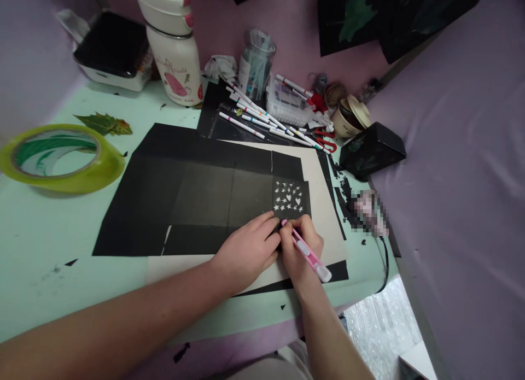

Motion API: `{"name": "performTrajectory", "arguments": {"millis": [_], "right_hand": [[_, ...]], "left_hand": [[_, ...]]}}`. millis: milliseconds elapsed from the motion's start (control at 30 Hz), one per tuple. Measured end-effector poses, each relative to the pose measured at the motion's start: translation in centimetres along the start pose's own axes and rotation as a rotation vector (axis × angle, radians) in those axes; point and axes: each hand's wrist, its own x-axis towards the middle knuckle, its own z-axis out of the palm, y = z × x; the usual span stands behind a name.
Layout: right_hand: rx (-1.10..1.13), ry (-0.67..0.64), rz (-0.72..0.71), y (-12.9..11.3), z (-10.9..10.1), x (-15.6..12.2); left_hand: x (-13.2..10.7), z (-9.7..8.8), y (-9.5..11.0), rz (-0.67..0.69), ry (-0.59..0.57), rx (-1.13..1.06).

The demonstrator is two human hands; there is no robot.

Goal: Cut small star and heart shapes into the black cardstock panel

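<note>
My right hand (301, 247) is closed round a pink and white craft knife (307, 252), its tip at the lower edge of a small black paper (290, 199) with star and heart cut-outs. My left hand (248, 247) lies beside it, fingers curled and pressing on the black paper just left of the knife tip. Both hands rest on large black sheets (180, 199) laid over a cream card (320, 186) on the pale green desk (49, 227).
A roll of green tape (57, 158) lies at the left, a leaf (104, 123) behind it. A white bottle (174, 46), a jar (255, 63), several marker pens (262, 120), red scissors (326, 139), a cup (348, 117) and a black box (371, 147) stand at the back and right.
</note>
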Motion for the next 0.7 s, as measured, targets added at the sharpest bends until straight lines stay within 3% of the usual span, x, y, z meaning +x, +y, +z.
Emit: {"name": "performTrajectory", "arguments": {"millis": [367, 567, 633, 700], "right_hand": [[0.118, -0.044, 0.049, 0.2, -0.1, 0.1], [0.286, -0.032, 0.116, 0.9, -2.3, 2.1], [0.327, -0.103, 0.099, 1.5, -3.4, 3.6], [0.358, -0.267, 0.068, 2.1, -4.2, 5.2]], "left_hand": [[0.0, 0.1, 0.0, 0.011, -0.007, 0.009], [-0.1, 0.1, -0.1, 0.008, 0.008, 0.009], [-0.1, 0.0, 0.0, 0.004, 0.008, 0.01], [-0.1, -0.1, 0.0, 0.001, 0.011, 0.016]]}}
